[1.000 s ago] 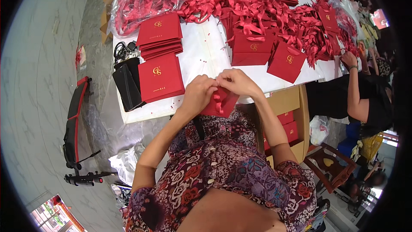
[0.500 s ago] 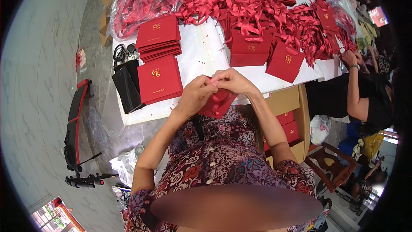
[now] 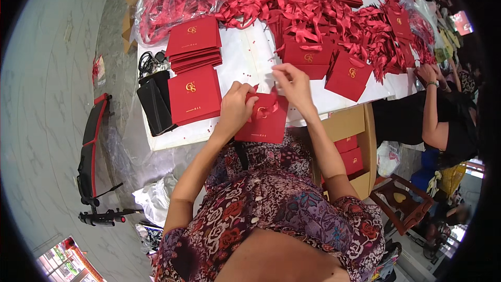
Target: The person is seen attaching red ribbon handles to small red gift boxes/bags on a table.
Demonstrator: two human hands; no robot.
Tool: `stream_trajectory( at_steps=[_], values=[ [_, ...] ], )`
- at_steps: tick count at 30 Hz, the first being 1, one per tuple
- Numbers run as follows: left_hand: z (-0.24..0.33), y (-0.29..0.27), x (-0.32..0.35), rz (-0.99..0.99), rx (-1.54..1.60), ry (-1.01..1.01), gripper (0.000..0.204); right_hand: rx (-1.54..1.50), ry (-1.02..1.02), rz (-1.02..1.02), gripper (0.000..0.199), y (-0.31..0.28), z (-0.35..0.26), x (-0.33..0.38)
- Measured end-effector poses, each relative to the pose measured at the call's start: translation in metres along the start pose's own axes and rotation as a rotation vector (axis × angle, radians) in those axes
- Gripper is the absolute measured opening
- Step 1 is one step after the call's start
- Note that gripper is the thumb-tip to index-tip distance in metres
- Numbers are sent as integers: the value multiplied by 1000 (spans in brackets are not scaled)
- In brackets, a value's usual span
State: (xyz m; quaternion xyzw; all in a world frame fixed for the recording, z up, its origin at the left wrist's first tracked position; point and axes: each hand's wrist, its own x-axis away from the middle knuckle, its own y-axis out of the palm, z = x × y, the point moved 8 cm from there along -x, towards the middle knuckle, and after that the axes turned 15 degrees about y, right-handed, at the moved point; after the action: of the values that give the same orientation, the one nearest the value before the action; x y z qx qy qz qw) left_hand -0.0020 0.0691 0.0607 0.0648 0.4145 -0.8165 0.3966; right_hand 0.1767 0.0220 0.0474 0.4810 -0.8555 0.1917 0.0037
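A small red paper bag (image 3: 267, 127) with gold print and a red ribbon handle (image 3: 268, 108) lies at the table's near edge, against my body. My left hand (image 3: 237, 107) is closed on the bag's upper left corner, by the ribbon, and a short red tip sticks out above its fingers. Up and to the right of the bag, apart from it, is my right hand (image 3: 296, 87). Its thumb and forefinger are bent toward each other in a pinch; what is between them, if anything, is too small to tell.
Stacks of red bags (image 3: 194, 96) and a black phone (image 3: 154, 105) lie left on the white table (image 3: 245, 52). Tangled red ribbons (image 3: 292, 8) spread across the back. An open carton (image 3: 344, 122) with red bags stands right, near another person's arm (image 3: 432, 104).
My right hand has drawn away from my left, up and to the right. The bag now shows more of its front, with my left hand still at its top.
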Motion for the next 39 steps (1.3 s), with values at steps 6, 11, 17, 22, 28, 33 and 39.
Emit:
stream_trajectory(
  at_steps=[6,11,17,22,28,33,39],
  values=[
    [-27,11,-9,-33,-129,-145,17,593,51,114,33,-18,16,5],
    [-42,28,-24,-223,-166,-248,24,781,-19,133,34,16,29,8],
    [-40,48,-28,-215,-332,-9,24,629,-89,183,23,22,29,10],
    [-50,51,-17,-98,128,-282,14,250,-21,36,22,17,33,11],
    [-60,60,-3,137,651,-443,8,-70,99,-148,19,30,46,5],
    [-55,56,1,106,669,-479,10,-137,84,-205,17,32,45,5],
    [-25,29,-5,177,484,-169,19,-163,-4,-73,15,19,28,12]
  ],
)
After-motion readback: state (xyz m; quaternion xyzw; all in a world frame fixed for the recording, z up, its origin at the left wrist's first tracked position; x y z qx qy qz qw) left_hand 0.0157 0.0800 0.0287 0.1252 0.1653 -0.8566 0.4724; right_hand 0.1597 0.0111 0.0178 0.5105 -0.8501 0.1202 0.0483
